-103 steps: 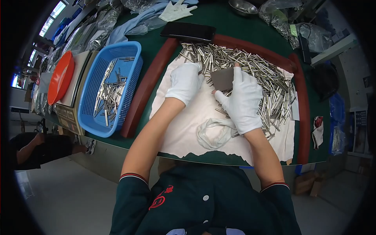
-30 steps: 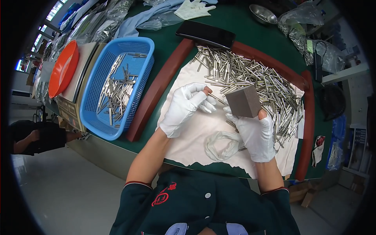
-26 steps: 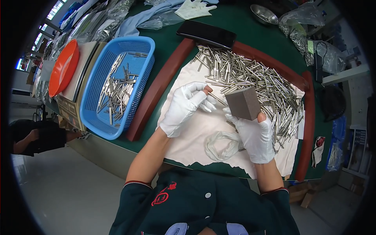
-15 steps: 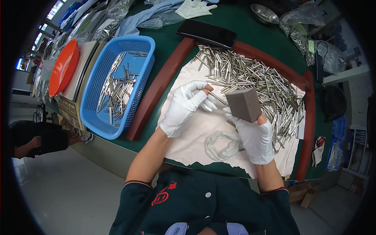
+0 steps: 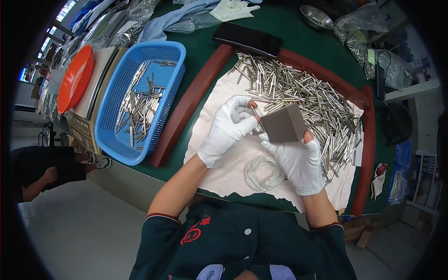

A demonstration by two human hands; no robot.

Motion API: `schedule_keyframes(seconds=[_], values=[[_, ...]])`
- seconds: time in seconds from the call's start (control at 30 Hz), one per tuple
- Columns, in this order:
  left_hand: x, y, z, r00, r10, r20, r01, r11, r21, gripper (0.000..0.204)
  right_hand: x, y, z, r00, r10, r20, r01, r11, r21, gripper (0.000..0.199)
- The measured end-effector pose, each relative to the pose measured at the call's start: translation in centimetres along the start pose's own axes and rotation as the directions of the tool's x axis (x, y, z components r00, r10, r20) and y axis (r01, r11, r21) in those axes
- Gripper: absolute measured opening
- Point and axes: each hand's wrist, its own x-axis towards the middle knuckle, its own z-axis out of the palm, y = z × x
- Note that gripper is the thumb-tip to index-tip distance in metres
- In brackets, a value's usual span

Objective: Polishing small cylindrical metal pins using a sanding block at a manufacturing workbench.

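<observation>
Both my hands wear white gloves with bare fingertips. Between the thumb and fingers of my left hand is a thin metal pin, its lower end at the left edge of a block. That block is a grey-brown sanding block, gripped by my right hand from below, its broad face tilted toward me. Beyond it, a large heap of shiny metal pins spreads over a pale cloth. Just left of my right wrist lies a ring of whitish fabric.
Reddish-brown bars frame the cloth on the green table. At left stand a blue basket holding more pins and an orange bowl. A black phone rests on the far bar. A person's arm shows at far left.
My right hand has shifted the sanding block left and turned it, bringing it against the pin. My left hand has moved slightly right, and the pin now stands steeper.
</observation>
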Motion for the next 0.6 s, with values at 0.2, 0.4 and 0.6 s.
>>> schedule_keyframes(seconds=[0.2, 0.4, 0.6], values=[[0.4, -0.5, -0.8, 0.998, 0.064, 0.002, -0.061, 0.957, -0.283, 0.021, -0.2, 0.1, -1.1, 0.998, -0.063, -0.010, 0.062, 0.993, -0.096, 0.071], [0.2, -0.5, -1.4, 0.996, -0.035, 0.080, 0.057, 0.957, -0.285, 0.036, -0.2, -0.3, -1.3, 0.991, -0.120, -0.053, 0.101, 0.955, -0.277, 0.081], [0.1, -0.6, -1.1, 0.981, -0.111, 0.161, 0.163, 0.920, -0.356, 0.037, 0.0, -0.8, -0.5, 0.942, -0.329, -0.070, 0.245, 0.813, -0.529, 0.091]])
